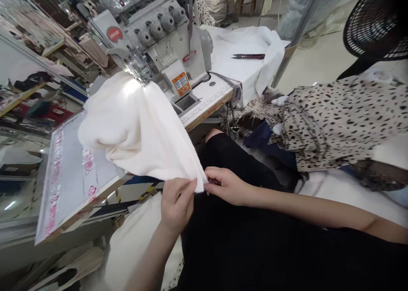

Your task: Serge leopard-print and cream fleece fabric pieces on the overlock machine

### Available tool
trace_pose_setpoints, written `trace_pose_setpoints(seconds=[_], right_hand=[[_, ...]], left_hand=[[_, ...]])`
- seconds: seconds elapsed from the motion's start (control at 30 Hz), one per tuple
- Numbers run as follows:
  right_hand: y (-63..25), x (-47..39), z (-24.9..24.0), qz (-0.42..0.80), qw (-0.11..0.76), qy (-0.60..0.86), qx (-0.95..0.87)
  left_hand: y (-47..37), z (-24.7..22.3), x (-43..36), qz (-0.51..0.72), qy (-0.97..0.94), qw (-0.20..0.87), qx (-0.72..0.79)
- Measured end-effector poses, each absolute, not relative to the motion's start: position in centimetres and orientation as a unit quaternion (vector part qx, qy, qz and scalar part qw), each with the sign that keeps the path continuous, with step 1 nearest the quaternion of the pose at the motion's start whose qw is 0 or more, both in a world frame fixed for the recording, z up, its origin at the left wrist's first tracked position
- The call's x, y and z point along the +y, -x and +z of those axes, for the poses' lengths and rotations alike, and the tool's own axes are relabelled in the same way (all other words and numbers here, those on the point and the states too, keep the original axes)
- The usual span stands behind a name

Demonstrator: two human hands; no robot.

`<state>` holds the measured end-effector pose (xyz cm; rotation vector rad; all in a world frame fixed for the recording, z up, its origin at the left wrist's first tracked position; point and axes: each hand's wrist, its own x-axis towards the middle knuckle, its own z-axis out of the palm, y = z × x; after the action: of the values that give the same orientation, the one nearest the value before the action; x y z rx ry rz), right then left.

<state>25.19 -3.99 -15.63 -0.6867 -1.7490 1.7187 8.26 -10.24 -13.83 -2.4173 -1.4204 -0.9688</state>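
Note:
A cream-white piece of fabric (153, 129) drapes from under the presser foot of a sewing machine (165, 40) towards my lap. At its near corner, my left hand (177, 204) pinches the edge between thumb and fingers. Close beside it, my right hand (228, 185) grips the same corner from the right. Both hands are closed on the cloth, just off the table's front edge. The fabric's far end lies bunched on the machine table under the lamp.
The sewing table (72, 168) carries pink printed tape. Dark thread snips (248, 56) lie on white cloth (219, 44) behind the machine. Spotted fabric (344, 117) is heaped at the right, below a black fan (378, 25). More cream cloth (137, 244) hangs below the table.

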Motion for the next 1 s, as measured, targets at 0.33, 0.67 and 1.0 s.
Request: trace_pose_setpoints(seconds=[0.33, 0.67, 1.0], right_hand=[[-26.2, -4.7, -14.9, 0.711, 0.256, 0.245, -0.607], [-26.1, -4.8, -13.7, 0.77, 0.219, 0.242, -0.549], [-27.4, -3.6, -12.4, 0.447, 0.377, 0.168, -0.794]], left_hand=[[-8.7, -13.4, -10.7, -0.32, 0.826, 0.111, -0.451], [-9.2, -13.6, -11.1, -0.316, 0.822, 0.139, -0.454], [-9.3, -11.8, -11.5, -0.34, 0.815, 0.093, -0.46]])
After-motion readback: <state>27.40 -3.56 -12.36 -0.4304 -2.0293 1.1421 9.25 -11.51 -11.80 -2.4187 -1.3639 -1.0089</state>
